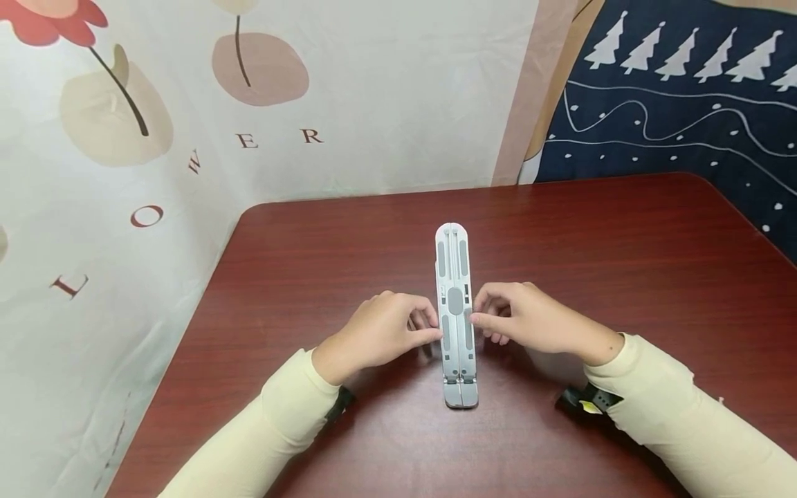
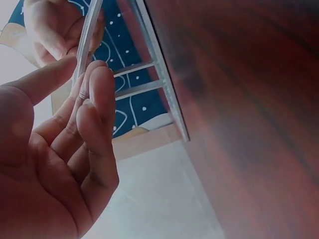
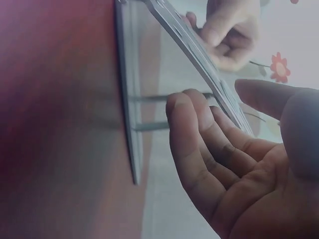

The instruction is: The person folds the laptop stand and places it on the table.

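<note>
A silver folding laptop stand with grey rubber pads stands on the table, folded narrow, its length running away from me. Its upper bar slopes above a lower base rail, and thin struts join the two. My left hand pinches the upper bar's left edge, thumb on top and curled fingers below. On the opposite edge my right hand grips the same bar between thumb and fingers. Beyond the bar, each wrist view also catches the other hand.
The dark red wooden table extends around the stand on all sides. A white curtain with flowers and letters hangs behind and to the left. At the back right hangs a navy cloth with white trees.
</note>
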Demonstrator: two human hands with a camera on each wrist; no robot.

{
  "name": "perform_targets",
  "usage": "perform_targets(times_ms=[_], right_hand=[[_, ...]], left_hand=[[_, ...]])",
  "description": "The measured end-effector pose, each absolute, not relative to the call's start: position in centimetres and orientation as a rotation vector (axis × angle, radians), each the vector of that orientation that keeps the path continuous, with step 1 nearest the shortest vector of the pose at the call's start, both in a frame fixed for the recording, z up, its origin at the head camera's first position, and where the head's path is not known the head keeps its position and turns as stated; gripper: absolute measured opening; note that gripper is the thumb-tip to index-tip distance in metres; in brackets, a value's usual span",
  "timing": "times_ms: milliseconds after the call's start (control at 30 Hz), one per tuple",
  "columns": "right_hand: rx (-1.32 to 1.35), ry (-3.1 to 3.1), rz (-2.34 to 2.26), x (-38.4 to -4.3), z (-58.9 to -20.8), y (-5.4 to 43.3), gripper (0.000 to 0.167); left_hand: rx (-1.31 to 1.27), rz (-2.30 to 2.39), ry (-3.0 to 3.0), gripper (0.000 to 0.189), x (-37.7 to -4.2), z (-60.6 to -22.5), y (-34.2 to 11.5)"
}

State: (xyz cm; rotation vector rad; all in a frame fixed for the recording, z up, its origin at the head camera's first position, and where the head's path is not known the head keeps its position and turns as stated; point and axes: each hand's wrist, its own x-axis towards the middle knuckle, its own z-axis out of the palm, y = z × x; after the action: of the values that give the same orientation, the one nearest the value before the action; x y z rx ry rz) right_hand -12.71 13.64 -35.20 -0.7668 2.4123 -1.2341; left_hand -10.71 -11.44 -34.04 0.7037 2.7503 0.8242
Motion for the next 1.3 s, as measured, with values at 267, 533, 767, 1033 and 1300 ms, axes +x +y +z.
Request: perform_targets(times_ms=[267, 533, 767, 1033, 1300], right_hand=[[-0.727, 2.608, -1.268, -14.3, -33.0, 14.3, 0.005], [-0.725, 2.780, -1.334, -17.1, -30.7, 13.7, 0.005], [-0.745, 2.831, -1.326, -18.9, -29.5, 12.4, 0.007], [-0.711, 2.862, -1.314, -20.1, -29.3, 11.2, 0.004], [-0.706, 2.837, -1.258, -20.6, -29.1, 10.6, 0.008]], left_hand=[[0.756, 0.797, 2.801, 0.012, -10.1, -33.4, -11.6], [0.898, 0.745, 2.739, 0.010, -9.2, -33.4, -10.8], [0.984, 0.700, 2.688, 0.011, -8.9, -33.7, -10.3], [1.019, 0.694, 2.647, 0.010, -8.6, -34.1, -9.9], [1.064, 0.616, 2.621, 0.009, -8.1, -34.6, -9.5]])
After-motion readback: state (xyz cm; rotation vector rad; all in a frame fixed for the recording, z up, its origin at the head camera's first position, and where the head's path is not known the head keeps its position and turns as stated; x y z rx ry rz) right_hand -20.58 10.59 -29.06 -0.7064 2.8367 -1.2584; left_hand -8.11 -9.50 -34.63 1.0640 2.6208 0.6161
